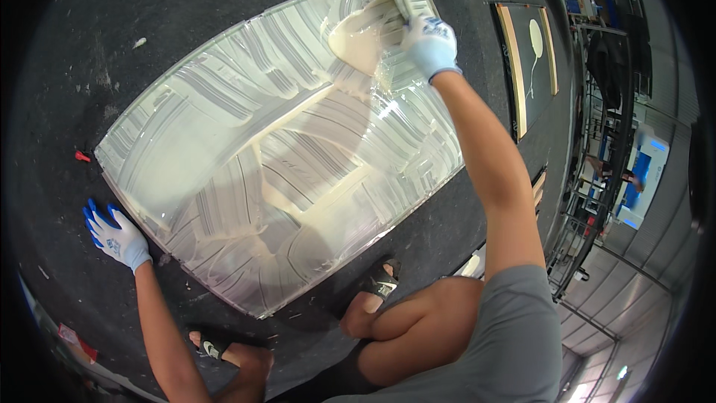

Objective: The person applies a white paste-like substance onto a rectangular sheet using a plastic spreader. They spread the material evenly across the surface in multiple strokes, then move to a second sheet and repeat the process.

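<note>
Before me on the dark floor lies a large flat panel (216, 104) with one curved long edge. Its surface is coated with streaky cream-coloured paste (298, 198), ridged in many directions. At the panel's far right end, my right hand (431, 45), in a white and blue glove, is closed on a pale flat-bladed spreader (400, 1). The blade is at a thick wet pool of paste (354, 43); the hand hides part of the tool. My left hand (121, 239), gloved the same way, rests on the floor beside the panel's near left edge, fingers spread and holding nothing.
A red clip-like piece (82, 156) lies off the panel's left corner. At right, a dark board (531, 67) has wooden strips along it and a cream puddle. Metal racks (597, 142) stand beyond. My sandalled feet (380, 283) are close to the near edge.
</note>
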Motion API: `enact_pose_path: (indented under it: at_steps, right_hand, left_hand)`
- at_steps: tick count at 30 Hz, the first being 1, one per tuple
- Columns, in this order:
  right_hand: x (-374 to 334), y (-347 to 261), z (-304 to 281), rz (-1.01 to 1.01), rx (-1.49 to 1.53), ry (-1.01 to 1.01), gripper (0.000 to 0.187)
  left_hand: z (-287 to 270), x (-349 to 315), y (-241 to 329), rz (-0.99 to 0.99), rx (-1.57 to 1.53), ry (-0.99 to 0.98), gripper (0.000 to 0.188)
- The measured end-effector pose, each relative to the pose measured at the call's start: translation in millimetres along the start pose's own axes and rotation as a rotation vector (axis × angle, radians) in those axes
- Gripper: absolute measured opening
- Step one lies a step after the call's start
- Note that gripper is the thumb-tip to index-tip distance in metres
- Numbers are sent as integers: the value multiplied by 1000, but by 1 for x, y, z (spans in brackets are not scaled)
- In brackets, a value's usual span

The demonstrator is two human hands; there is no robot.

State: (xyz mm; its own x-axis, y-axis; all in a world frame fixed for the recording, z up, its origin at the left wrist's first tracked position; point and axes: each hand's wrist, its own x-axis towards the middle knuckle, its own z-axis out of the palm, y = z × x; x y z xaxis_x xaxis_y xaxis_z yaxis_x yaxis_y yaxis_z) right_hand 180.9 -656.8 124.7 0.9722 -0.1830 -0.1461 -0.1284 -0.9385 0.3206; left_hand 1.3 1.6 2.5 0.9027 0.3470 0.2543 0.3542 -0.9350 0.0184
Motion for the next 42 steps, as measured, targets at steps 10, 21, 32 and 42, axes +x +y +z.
enact_pose_path:
  at_steps: [10, 21, 32, 42]
  right_hand:
    - [-35, -18, -48, -87, 262, -18, 28]
    - [-16, -27, -13, -150, 161, 112, 29]
    - [24, -4, -20, 859, 1343, 49, 24]
    - [60, -47, 21, 902, 1746, 28, 13]
  left_hand:
    - [-3, 1, 4, 3, -7, -9, 56]
    - [-5, 1, 6, 0, -26, -4, 56]
    - [-10, 1, 11, -23, -17, -35, 57]
    - [-10, 0, 11, -15, -15, -37, 58]
